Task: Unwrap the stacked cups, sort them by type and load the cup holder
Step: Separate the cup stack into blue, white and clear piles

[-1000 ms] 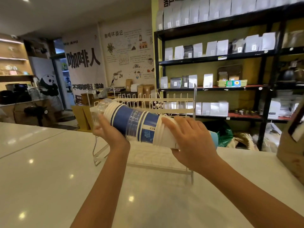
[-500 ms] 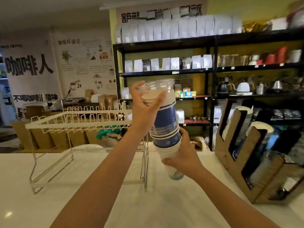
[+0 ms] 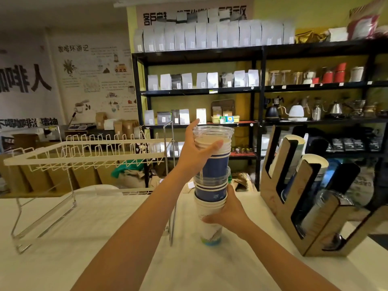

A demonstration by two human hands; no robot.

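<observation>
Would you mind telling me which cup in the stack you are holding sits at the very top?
The clear plastic cup is at the top, under the left hand. It is see-through, unlike the blue paper cups and the white paper cups below it.

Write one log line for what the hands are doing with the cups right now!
left hand: grips stack top | right hand: holds lower cups | cup stack: upright, mixed types | cup holder: right, partly loaded

2 bare forearms, no sleeves visible

A coffee shop: black metal shelving (image 3: 260, 89) stocked with white coffee bags (image 3: 212, 36), gooseneck kettles (image 3: 296, 112), and a coffee-themed wall poster (image 3: 92, 80).
</observation>
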